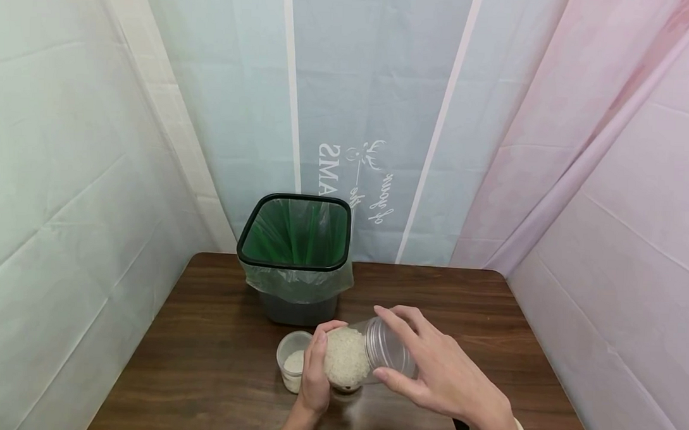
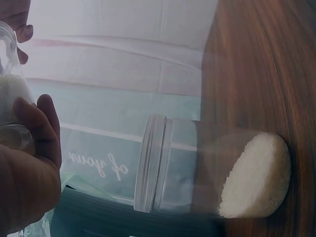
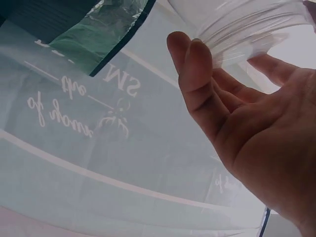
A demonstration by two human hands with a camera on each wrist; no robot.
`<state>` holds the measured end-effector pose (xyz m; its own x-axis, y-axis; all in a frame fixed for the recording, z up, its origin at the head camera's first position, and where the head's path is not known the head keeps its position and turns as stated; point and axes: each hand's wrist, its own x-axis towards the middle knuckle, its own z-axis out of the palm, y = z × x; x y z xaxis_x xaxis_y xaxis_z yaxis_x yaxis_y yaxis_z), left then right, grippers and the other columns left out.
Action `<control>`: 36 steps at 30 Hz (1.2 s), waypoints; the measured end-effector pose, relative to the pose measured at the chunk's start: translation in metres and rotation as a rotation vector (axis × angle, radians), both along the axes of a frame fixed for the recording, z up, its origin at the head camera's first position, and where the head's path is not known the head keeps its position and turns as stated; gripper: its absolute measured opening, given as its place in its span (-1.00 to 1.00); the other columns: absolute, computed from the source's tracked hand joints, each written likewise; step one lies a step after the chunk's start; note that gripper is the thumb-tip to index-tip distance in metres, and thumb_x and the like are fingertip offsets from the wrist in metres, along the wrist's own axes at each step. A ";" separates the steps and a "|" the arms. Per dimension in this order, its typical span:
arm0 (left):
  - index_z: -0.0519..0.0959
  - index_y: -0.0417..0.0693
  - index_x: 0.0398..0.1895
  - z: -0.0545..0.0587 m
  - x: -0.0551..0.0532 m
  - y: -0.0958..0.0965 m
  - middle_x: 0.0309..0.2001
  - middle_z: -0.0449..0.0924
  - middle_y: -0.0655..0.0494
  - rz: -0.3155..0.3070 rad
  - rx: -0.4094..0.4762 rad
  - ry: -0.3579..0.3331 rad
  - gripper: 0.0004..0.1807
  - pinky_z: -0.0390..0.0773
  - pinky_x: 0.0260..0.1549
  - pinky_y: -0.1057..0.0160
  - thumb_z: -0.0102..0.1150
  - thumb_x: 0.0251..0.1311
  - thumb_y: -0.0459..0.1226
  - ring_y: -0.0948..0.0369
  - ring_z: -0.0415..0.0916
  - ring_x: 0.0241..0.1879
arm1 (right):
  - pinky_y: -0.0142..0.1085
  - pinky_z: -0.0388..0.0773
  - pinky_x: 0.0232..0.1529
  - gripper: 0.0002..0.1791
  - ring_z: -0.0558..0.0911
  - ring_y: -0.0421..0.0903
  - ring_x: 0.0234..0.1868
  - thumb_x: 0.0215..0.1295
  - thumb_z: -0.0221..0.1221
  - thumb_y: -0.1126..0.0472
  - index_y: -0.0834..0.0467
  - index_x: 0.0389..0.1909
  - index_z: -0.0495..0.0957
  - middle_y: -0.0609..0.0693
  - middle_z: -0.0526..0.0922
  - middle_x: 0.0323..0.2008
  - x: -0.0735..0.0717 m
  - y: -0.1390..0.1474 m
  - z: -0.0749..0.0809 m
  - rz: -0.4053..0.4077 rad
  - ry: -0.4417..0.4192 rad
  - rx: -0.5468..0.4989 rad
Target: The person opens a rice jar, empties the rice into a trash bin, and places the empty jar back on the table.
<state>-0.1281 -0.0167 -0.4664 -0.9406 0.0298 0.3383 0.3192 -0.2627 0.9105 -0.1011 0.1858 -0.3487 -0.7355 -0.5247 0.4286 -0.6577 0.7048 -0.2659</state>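
A clear plastic jar (image 1: 346,357) of white rice is tilted nearly on its side between both hands. My left hand (image 1: 317,373) grips it at the rice-filled base, fingers wrapped round the side. At its ridged, clear top end, my right hand (image 1: 430,363) holds it between thumb and fingers; the left wrist view shows only part of this jar. A second clear jar (image 2: 197,168) stands upright on the table just left of my left hand, with a ribbed top and a low, slanted heap of rice (image 2: 256,180) at its bottom.
Behind the jars stands a dark bin (image 1: 298,309) with a black rim and a clear plastic liner (image 1: 291,283). The dark wooden table (image 1: 450,301) meets hanging cloth panels (image 1: 377,83) at its back and sides.
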 end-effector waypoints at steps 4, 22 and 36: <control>0.46 -0.34 0.08 0.003 -0.001 0.000 -0.01 0.54 -0.15 -0.007 0.028 -0.017 -0.46 0.48 0.05 0.35 -0.57 0.55 -0.21 0.28 0.50 0.00 | -0.49 0.49 -0.32 -0.15 0.43 -0.44 -0.47 0.21 0.30 -0.15 -0.05 0.47 0.19 -0.10 0.40 0.22 -0.005 0.001 0.000 0.009 0.016 -0.011; 0.34 -0.43 0.12 0.022 -0.006 -0.004 -0.06 0.55 0.20 -0.102 0.186 -0.108 -0.42 0.54 -0.03 0.35 -0.61 0.54 -0.13 0.32 0.51 -0.06 | -0.51 0.46 -0.14 -0.23 0.50 -0.27 -0.07 0.44 0.00 -0.21 0.29 0.41 0.23 0.02 0.45 0.21 -0.028 0.008 0.000 0.168 0.116 -0.239; 0.37 0.09 0.07 0.022 -0.008 -0.010 -0.13 0.57 0.30 -0.187 0.318 -0.199 -0.51 0.61 -0.36 0.32 -0.67 0.54 -0.02 0.36 0.56 -0.26 | -0.54 0.41 -0.20 -0.24 0.46 -0.35 -0.23 0.48 -0.08 -0.22 0.33 0.38 0.25 -0.10 0.47 -0.06 -0.036 0.014 -0.010 0.169 0.096 -0.320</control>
